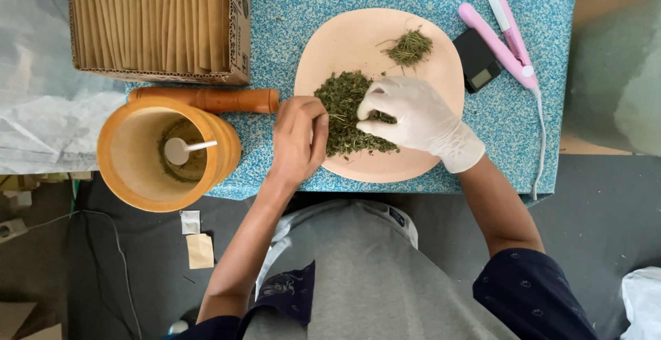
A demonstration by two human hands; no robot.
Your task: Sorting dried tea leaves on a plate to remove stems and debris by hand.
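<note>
A pale peach plate (358, 37) lies on the blue speckled tabletop. A large pile of dried green herbs (343, 102) covers its near part, and a small pile of herb stems (410, 47) sits at its far side. My bare left hand (297, 137) rests at the plate's left rim, fingers pinched together at the edge of the big pile. My right hand (416, 119), in a white glove, lies on the pile with its fingertips picking at the herbs. What, if anything, sits between the pinched fingers is too small to tell.
A wooden mortar (131, 157) with a white spoon (182, 150) stands at the left, a wooden pestle (206, 99) behind it. A cardboard box of brown paper sachets (155, 19) is at the far left. A small black scale (477, 61) and a pink heat sealer (506, 37) lie right of the plate.
</note>
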